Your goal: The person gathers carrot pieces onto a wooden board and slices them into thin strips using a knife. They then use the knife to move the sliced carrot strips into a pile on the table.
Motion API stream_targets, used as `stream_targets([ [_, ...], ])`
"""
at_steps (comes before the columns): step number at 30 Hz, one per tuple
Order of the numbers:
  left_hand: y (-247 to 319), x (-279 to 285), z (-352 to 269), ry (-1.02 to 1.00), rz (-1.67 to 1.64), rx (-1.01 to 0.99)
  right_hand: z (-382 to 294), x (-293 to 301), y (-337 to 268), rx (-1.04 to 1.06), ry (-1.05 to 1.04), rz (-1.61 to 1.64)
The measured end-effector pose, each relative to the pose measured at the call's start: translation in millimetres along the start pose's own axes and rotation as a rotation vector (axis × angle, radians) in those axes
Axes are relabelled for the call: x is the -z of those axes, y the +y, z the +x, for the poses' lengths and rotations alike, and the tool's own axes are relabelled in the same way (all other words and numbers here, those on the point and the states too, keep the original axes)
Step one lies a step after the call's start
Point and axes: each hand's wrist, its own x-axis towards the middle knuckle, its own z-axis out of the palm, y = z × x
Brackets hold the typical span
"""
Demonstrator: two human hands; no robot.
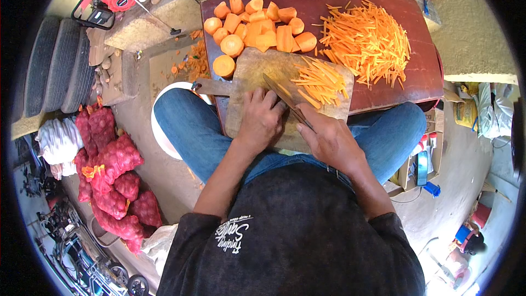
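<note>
My right hand [331,137] grips a kitchen knife [283,96], its blade slanting up and left over the wooden cutting board [252,65]. Beside the blade, my left hand [261,119] rests on the board with fingers curled; whatever lies beneath them is hidden. A small heap of carrot sticks [322,82] lies on the board, right of the knife. Beyond the board, peeled carrot chunks [232,45] cover the left part of the dark red tabletop [394,94]. A larger pile of carrot sticks [365,41] is on its right part.
Red mesh sacks of onions [119,185] are stacked on the floor at left, below several tyres [57,65]. Carrot peelings [197,61] litter the floor left of the table. Near my right knee stands a cardboard box [437,131]. Another person [470,240] is at far lower right.
</note>
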Motion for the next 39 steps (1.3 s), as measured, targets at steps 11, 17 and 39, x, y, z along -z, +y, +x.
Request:
stream_targets([
  [11,0.1,0.6,0.4,0.017,-0.064,0.010,-3.5,4.8,-4.2,-0.059,-0.077,-0.022],
  [17,2.8,1.9,-3.4,0.070,-0.071,0.066,-23.4,24.1,-24.7,-0.220,-0.182,-0.006],
  [39,-2.9,-0.1,-5.9,0.126,-0.093,0.089,-16.1,8.4,-20.0,-0.107,-0.101,-0.032],
])
